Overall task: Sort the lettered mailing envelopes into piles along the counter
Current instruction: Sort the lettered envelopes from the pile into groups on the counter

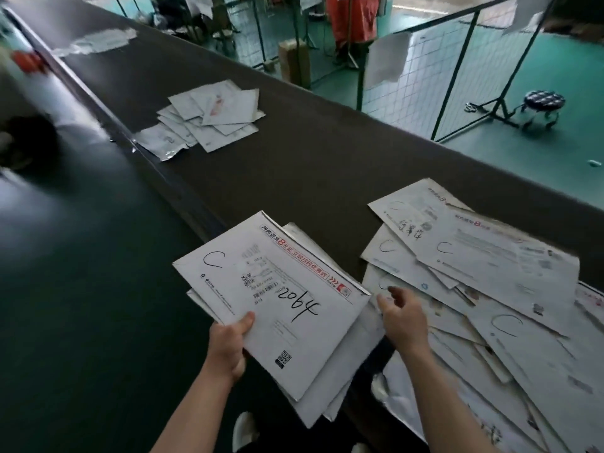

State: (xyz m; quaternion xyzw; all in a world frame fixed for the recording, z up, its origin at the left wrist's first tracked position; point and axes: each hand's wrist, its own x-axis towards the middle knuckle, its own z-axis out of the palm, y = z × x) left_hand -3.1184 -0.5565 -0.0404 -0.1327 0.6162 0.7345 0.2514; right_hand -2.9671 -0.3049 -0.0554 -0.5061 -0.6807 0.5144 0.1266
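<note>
- Left hand (228,346) grips a stack of envelopes (277,308), top one marked "C", off the counter's (310,152) near edge.
- Right hand (403,318) hovers empty, fingers loosely apart, over the "C" pile (483,273) at the counter's right end.
- Another pile (209,116) lies farther along, by the left edge.

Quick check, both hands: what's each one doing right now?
Left hand: grips the stack of envelopes, thumb on the top one marked C.
Right hand: open, fingers loosely curled, holding nothing, over the edge of the near pile.
</note>
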